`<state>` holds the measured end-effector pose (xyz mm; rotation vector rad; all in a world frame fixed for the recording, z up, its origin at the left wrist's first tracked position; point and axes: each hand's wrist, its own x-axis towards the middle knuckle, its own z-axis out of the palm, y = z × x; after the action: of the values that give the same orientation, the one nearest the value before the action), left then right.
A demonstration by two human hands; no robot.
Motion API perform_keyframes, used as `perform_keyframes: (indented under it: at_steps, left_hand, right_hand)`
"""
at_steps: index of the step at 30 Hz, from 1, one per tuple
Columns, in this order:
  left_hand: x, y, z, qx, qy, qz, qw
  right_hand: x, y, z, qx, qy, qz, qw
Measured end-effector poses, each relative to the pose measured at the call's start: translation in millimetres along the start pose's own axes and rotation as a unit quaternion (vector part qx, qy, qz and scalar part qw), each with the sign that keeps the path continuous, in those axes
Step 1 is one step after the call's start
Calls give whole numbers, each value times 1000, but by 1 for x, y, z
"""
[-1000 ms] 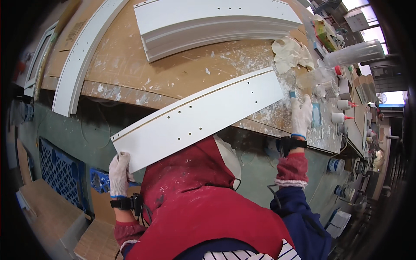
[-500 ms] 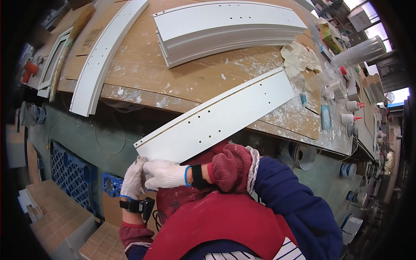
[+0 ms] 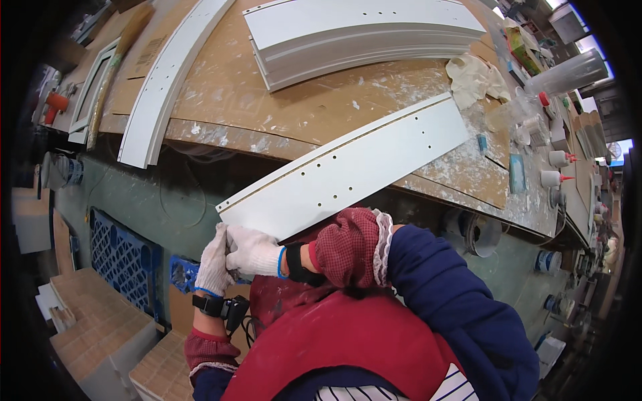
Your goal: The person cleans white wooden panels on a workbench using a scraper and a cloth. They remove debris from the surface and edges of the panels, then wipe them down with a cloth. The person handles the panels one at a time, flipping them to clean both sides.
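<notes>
A long white board (image 3: 361, 160) with a groove along its far edge and several drilled holes lies slantwise. Its right part rests on the workbench, and its near left end juts out over the edge toward me. At that end my left hand (image 3: 215, 262), in a white knit glove, is closed against the board's end. My right hand (image 3: 255, 251), gloved too, is closed and pressed up against the left one. What the fingers hold, if anything, is hidden between the gloves and the board end.
On the cardboard-covered workbench (image 3: 221, 113) stand stacked white boards (image 3: 361, 50) and, to the left, another narrow white board (image 3: 164, 87). A cloth (image 3: 473, 77) and glue bottles (image 3: 554, 178) are at the right. A blue plastic pallet (image 3: 124, 257) and cartons (image 3: 100, 321) stand at the lower left.
The view has shifted slightly, so bench and boards sit a little higher and more to the right. Both hands stay together at the board's near end.
</notes>
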<state>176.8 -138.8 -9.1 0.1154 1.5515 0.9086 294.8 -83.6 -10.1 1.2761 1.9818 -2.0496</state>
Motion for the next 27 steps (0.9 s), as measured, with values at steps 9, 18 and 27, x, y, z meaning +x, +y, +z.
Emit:
perform_keyframes:
  at_steps: [9,18,27]
  left_hand:
    - [-6,-3,3,-27,34,-26,999]
    - [-3,-5,-2,-146,-129,-28,980]
    - [39,-24,-17,154,-117,52,980]
  right_hand:
    - [-1,-6,-9,49,-104,25,993]
    - [-17,10,-40,280,-98,2,955]
    - [-120,84,-206,224,333,-36,915]
